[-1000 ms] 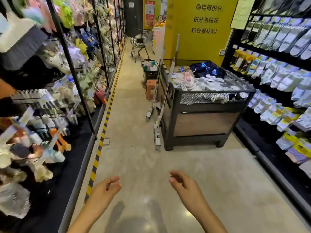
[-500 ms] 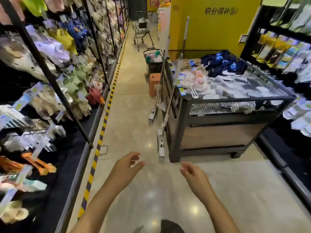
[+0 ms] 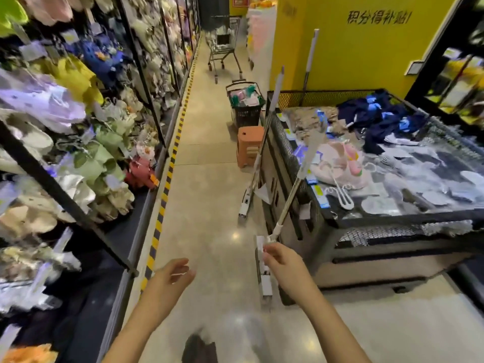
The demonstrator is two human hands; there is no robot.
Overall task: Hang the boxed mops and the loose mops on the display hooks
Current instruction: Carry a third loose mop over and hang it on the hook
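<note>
While a person stands in a shop aisle, the head view shows the right hand (image 3: 284, 263) reaching to the near corner of a black mesh bin (image 3: 392, 218) piled with clothing, its fingers curled at the base of a loose mop (image 3: 293, 195) leaning against that bin; whether they actually clamp the mop cannot be told. This mop's white head (image 3: 263, 281) rests on the floor beside the bin's corner. A second mop (image 3: 258, 158) leans farther along the same side of the bin. Left of the bin, the left hand (image 3: 170, 280) hovers over the floor, fingers loosely spread and holding nothing. Beyond the bin stand an orange stool (image 3: 248, 145) and a basket (image 3: 245, 106).
</note>
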